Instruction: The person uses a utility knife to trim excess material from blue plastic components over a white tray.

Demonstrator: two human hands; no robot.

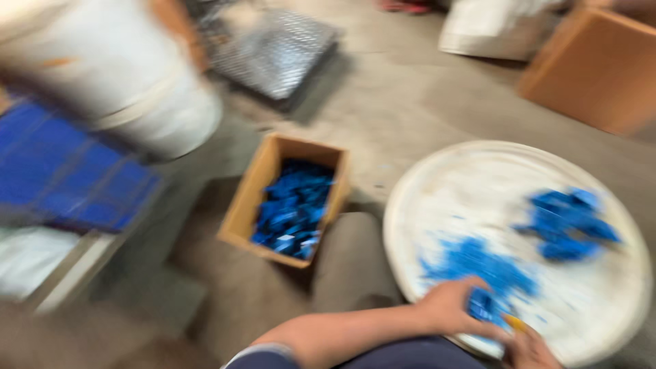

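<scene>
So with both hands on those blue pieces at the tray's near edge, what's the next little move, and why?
Probably carrying the gathered handful to the cardboard box. The left hand covers blue pieces at the near rim of the round white tray, the right hand close beside it, and the box already holds similar blue pieces. The picture is blurred, so the grip is unclear.

Under the fingers (478,321) of the left hand (454,307) lie small blue pieces (478,263), plastic by their look, with a slight sheen. They rest on a round white tray (478,178), matt, scuffed and stained. The right hand (529,352), just beside those fingers, touches the same heap. Away from the fingers, a plain brown cardboard box (249,198) holds glossier blue pieces (294,208). The floor (403,102) is rough grey concrete. Far from the fingers sits an embossed metal plate (277,51), dull silver. Blur hides finer texture.
</scene>
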